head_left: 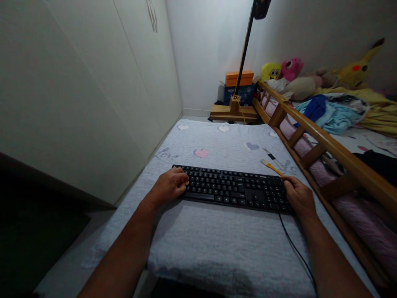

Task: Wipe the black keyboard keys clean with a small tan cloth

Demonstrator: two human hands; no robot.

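A black keyboard [232, 188] lies flat on a pale quilted blanket [217, 236] with heart patterns. My left hand [169, 186] grips the keyboard's left end, fingers curled over the edge. My right hand [298, 196] holds the right end the same way, fingers wrapped round the corner. The keyboard's black cable [294, 246] runs from under my right hand toward me. A small yellow-handled brush [271, 166] and a thin black-tipped tool [270, 155] lie on the blanket just beyond the keyboard's right end.
A wooden bed rail [322, 138] runs along the right, with clothes and plush toys [291, 68] on the bed behind it. White cabinet doors [93, 91] line the left. A wooden stand with a dark pole [238, 107] and boxes [238, 78] stand at the far end.
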